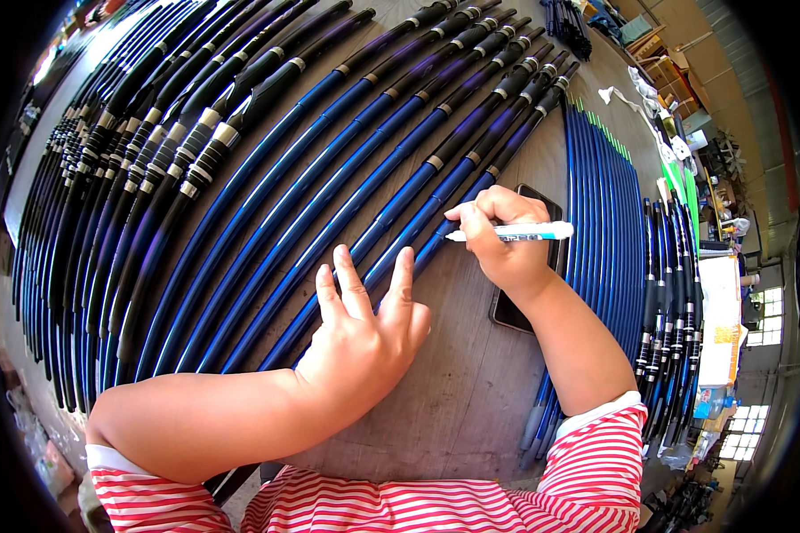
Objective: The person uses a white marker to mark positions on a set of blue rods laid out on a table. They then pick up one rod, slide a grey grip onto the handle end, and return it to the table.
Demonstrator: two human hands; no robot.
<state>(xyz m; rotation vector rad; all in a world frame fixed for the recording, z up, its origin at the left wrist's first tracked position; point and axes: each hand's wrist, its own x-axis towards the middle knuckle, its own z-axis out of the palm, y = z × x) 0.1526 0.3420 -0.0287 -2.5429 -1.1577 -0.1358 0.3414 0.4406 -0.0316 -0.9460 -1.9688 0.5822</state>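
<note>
Right hand (505,244) grips a white marker (516,233), fingers wrapped round the barrel, tip at the blue rod (418,233) nearest the table's (453,391) bare middle. Left hand (364,333) lies flat, fingers spread wide and holding nothing, pinning that rod and its neighbour.

To mark well, as I judge it: press the left hand down so the rod cannot roll, keep the tip square to the shaft, and use a short stroke.

Count: one marker; one dark phone (529,266) under the right wrist; roughly eight blue rods in the centre fan; denser bundles (89,222) left and right (609,222), too tightly packed to count.
</note>
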